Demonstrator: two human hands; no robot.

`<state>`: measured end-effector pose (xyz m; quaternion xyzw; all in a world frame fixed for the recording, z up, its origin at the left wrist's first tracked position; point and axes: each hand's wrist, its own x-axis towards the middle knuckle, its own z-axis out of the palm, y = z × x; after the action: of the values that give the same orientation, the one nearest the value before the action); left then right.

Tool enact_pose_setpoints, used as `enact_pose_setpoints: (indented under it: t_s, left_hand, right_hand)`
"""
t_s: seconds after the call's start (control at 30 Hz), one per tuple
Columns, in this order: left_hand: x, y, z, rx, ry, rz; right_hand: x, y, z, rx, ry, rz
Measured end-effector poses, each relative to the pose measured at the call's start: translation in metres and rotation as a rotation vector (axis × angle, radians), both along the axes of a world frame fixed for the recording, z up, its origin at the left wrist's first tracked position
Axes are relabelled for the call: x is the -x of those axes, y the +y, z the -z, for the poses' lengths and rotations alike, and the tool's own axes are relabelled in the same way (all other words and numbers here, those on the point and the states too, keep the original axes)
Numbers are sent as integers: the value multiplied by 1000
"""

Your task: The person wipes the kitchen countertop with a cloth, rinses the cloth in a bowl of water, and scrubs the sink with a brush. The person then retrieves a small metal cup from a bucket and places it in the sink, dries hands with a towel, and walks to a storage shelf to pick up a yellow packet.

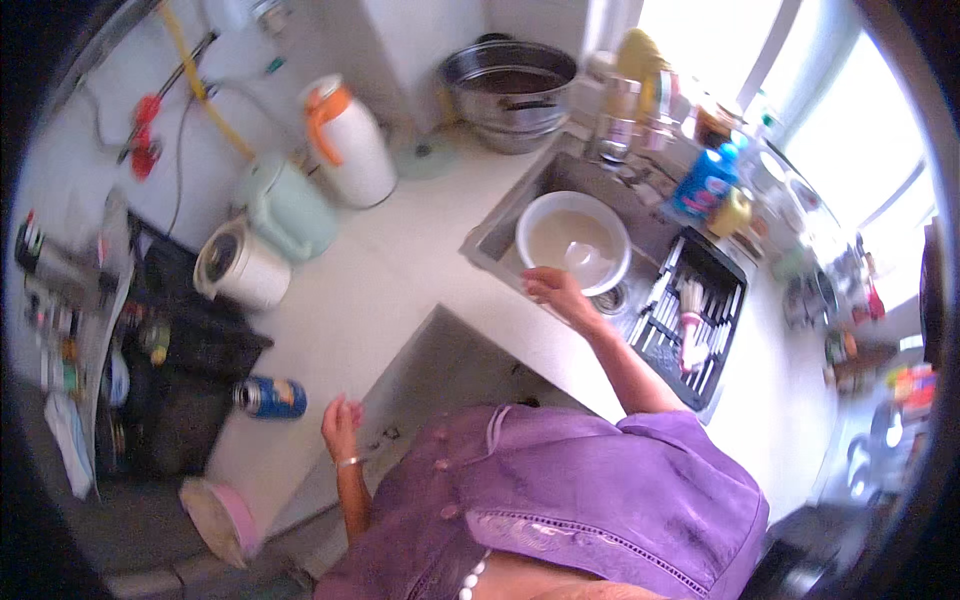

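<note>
My right hand (559, 296) hovers at the near side of a white plastic basin (526, 259), its fingers loosely bent with nothing visible in them. The basin stands in a stainless steel sink (499, 229) and holds cloudy liquid. A pale rounded thing (585, 259), perhaps a bowl or ladle, sits in that liquid. My left hand (343, 427), with a silver bangle at the wrist, hangs by the counter's near edge, fingers slightly apart and holding nothing. Nearest to it is a blue flask or can (271, 397) lying on its side on the counter (375, 270), not touching the hand.
A black drain rack (720, 285) spans the sink's right part, with a pink-handled brush (690, 322) on it. Bottles, including a blue one (705, 180), line the windowsill. An orange-handled vacuum jug (352, 146), a green kettle (292, 206) and a steel pot (510, 94) stand at the back.
</note>
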<state>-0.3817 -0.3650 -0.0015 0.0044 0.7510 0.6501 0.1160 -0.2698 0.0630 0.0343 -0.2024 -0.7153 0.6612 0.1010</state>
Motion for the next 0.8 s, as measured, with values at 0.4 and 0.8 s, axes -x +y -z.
enact_pose_setpoints:
  t_s: [0.4,0.8]
  left_hand:
    - [-3,8,-10,-54,-10,50]
    - [2,73,-72,-103,111,210]
  right_hand:
    - [28,178,-210,-802,545,932]
    - [80,298,-242,-1329,106,613]
